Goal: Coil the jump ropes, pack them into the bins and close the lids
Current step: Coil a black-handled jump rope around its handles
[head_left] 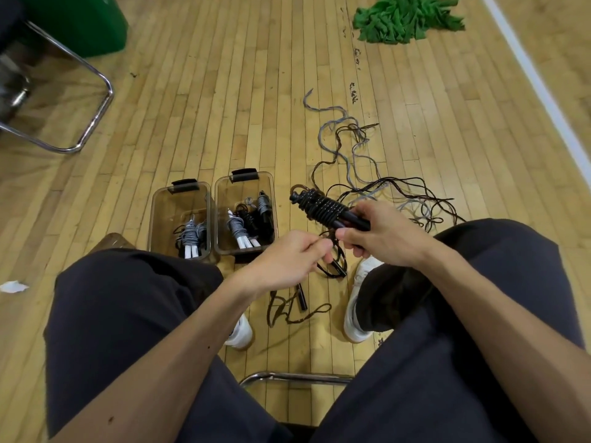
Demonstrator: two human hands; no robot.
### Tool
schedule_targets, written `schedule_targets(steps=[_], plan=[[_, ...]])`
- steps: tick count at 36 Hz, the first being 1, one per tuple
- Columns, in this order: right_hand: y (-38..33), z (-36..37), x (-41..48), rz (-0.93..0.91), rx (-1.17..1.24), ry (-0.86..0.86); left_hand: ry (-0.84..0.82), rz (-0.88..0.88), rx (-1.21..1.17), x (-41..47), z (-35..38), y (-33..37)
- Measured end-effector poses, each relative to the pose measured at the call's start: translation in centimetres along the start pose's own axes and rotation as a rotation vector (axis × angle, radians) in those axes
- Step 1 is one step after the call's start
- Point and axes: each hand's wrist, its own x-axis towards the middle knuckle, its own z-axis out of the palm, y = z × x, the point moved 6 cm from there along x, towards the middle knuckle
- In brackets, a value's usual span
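Note:
My right hand [380, 233] grips the black handles of a jump rope [323, 207] whose cord is wound tightly round them. My left hand [294, 255] pinches the loose end of that black cord just below. Two clear bins stand open on the floor in front of my knees: the left bin [153, 219] holds a grey coiled rope with white handles, the right bin [275, 199] holds grey and black coiled ropes. More loose ropes [367, 174], grey and dark, lie tangled on the floor to the right. Another dark rope [297, 310] lies between my feet.
I sit on a chair with a chrome frame [294, 377]. A second chrome chair leg [96, 100] and a green bin [80, 24] stand at the far left. A green cloth pile [406, 17] lies at the top right. A white scrap [12, 286] lies left.

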Motion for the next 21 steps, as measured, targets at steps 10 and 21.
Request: schedule_targets(steps=[10, 21], plan=[[1.0, 0.8, 0.9, 0.112, -0.171, -0.015, 0.117, 0.122, 0.557, -1.3, -0.4, 1.0], [1.3, 2.8, 0.4, 0.246, -0.155, -0.276, 0.103, 0.275, 0.758, -1.7, -1.7, 2.0]])
